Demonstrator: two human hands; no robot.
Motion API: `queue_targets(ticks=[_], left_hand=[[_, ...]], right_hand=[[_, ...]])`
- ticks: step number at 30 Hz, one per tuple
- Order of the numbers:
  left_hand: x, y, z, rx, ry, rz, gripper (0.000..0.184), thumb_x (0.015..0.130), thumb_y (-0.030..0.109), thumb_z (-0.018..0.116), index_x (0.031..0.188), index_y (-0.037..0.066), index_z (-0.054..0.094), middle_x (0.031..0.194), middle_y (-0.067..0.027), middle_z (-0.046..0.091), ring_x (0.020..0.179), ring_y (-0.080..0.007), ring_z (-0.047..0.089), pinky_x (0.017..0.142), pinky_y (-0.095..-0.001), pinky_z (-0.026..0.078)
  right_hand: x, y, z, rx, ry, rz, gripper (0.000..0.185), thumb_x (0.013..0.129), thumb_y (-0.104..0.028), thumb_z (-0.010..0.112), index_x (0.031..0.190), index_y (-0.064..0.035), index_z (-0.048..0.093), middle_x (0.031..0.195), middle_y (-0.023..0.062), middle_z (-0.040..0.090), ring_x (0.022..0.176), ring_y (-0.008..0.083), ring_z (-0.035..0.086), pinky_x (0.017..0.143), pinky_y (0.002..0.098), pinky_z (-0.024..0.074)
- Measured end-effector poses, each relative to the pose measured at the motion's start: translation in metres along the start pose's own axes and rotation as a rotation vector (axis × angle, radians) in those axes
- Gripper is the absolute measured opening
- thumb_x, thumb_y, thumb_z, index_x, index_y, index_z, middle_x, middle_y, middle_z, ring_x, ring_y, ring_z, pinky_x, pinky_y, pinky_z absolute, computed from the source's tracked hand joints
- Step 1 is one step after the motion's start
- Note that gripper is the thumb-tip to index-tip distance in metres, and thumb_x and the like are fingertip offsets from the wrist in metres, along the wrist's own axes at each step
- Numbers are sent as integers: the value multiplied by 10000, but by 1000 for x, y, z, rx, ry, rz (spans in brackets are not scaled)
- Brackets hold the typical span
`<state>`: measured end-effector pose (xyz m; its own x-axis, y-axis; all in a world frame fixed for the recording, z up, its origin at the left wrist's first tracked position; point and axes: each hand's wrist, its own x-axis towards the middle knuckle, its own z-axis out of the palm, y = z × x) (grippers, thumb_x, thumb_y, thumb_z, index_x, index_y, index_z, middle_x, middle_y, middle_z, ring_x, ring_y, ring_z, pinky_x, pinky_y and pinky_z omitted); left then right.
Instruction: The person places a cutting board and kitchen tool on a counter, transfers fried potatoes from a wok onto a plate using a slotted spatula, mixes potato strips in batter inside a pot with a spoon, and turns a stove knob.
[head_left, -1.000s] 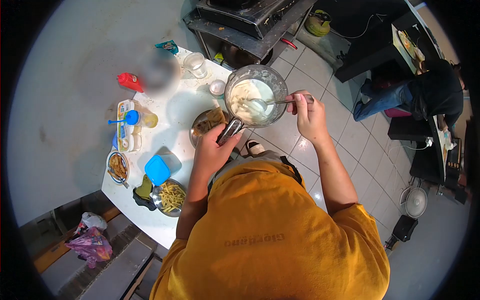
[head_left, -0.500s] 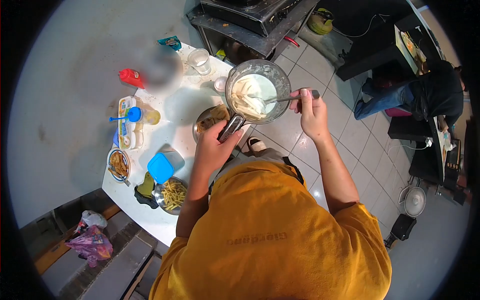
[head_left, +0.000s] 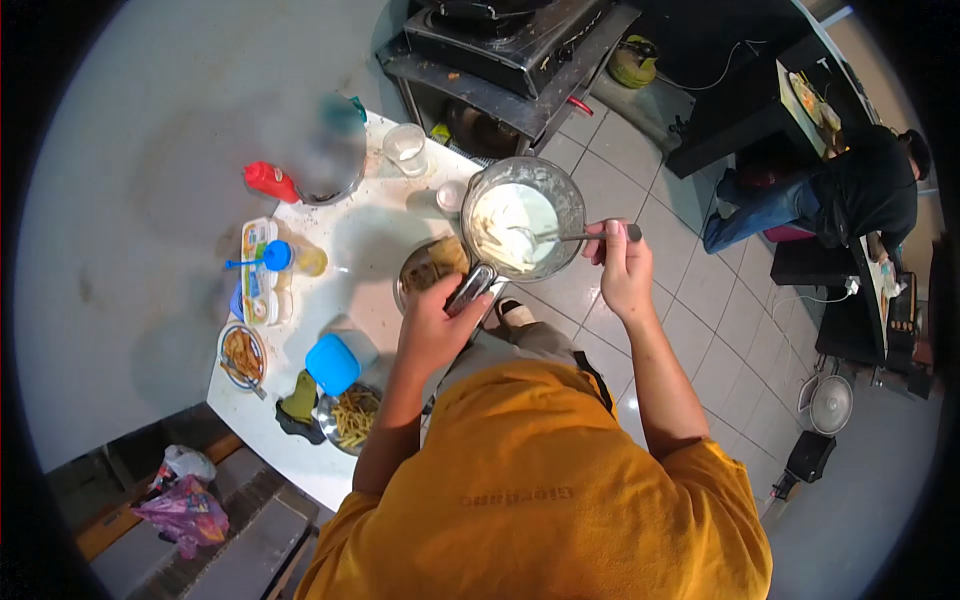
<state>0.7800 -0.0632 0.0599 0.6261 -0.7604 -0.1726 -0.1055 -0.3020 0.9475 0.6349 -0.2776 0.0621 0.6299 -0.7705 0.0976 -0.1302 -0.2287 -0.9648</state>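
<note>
My left hand (head_left: 440, 328) is closed around the handle (head_left: 470, 289) of a see-through mixing bowl (head_left: 573, 215), held at the table's corner. White batter (head_left: 535, 203) and pale cut strips (head_left: 492, 240) like potato fries fill part of it. Between the thumb and fingers of my right hand (head_left: 625, 270) is a metal spoon (head_left: 590, 236) with a dark handle end. Its head dips into the batter and is partly hidden. Just under my left hand stands a metal bowl (head_left: 403, 283) with browned food. A small see-through cup (head_left: 451, 196) is beside the mixing bowl.
On the white table (head_left: 300, 455) are a plastic cup (head_left: 406, 150), red bottle (head_left: 270, 181), egg tray (head_left: 258, 285), blue-lidded container (head_left: 333, 364), plate of food (head_left: 243, 357) and bowl of fries (head_left: 352, 415). A stove (head_left: 500, 45) stands beyond. Another person (head_left: 850, 190) is at right.
The spoon has moved slightly within the batter, and the strips look more covered. My hands keep their holds. The whole view has shifted, with the table appearing lower.
</note>
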Motion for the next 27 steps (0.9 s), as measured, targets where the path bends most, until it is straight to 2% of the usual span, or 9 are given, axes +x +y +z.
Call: queue_targets(ticks=[10,13,16,17,19,20,21,26,27], left_hand=[[32,14,37,-169,-5,-52,131,864,161,689,899,45,639,601,68,489,513,-14,413,455,-201,310],[56,29,69,-196,27,-136,124,870,162,685,900,51,637,589,69,480,481,-12,404,427,-198,290],[91,37,106,-247,87,-183,122,879,161,677,903,49,634,581,66,480,448,-7,383,400,-190,264],[104,42,121,-282,114,-209,123,884,159,673,906,45,632,578,62,481,431,-4,369,388,-186,251],[128,62,148,-323,180,-280,103,886,131,662,922,40,630,566,51,484,413,-9,370,373,-186,247],[139,72,161,-365,216,-291,100,889,127,655,922,36,629,565,49,483,409,-12,374,370,-187,247],[150,82,174,-408,249,-302,98,891,123,648,923,33,628,564,46,482,406,-15,378,367,-188,246],[194,116,208,-452,338,-288,112,892,141,654,931,38,630,569,48,482,414,-18,385,362,-186,260],[200,122,213,-455,377,-287,116,896,142,649,935,35,626,565,47,477,411,-19,383,360,-187,259]], right_hand=[[37,21,-36,130,-68,11,265,1017,-205,440,1012,1,607,704,19,581,637,72,505,596,224,420],[72,28,-65,184,-148,-13,269,995,-206,493,1164,-5,552,775,29,597,701,73,524,636,219,420],[120,46,-114,281,-415,-51,520,957,-253,568,1384,-33,371,954,72,618,872,121,583,736,242,443],[141,59,-139,286,-435,-54,520,957,-253,568,1384,-33,371,954,72,618,872,121,583,736,242,443],[179,95,-187,855,-661,337,572,937,-323,591,1386,-41,377,1048,109,622,904,165,598,770,294,459],[200,118,-214,892,-676,538,600,893,-399,626,1357,-67,439,1162,154,605,976,224,613,831,355,465],[213,131,-228,893,-686,542,600,893,-399,626,1357,-67,439,1162,154,605,976,224,613,831,355,465],[264,172,-275,-794,-285,123,454,838,-359,678,1162,-48,615,1042,223,662,975,305,660,825,380,517],[276,178,-276,-795,-307,125,454,838,-359,678,1162,-48,615,1042,223,662,975,305,660,825,380,517]])
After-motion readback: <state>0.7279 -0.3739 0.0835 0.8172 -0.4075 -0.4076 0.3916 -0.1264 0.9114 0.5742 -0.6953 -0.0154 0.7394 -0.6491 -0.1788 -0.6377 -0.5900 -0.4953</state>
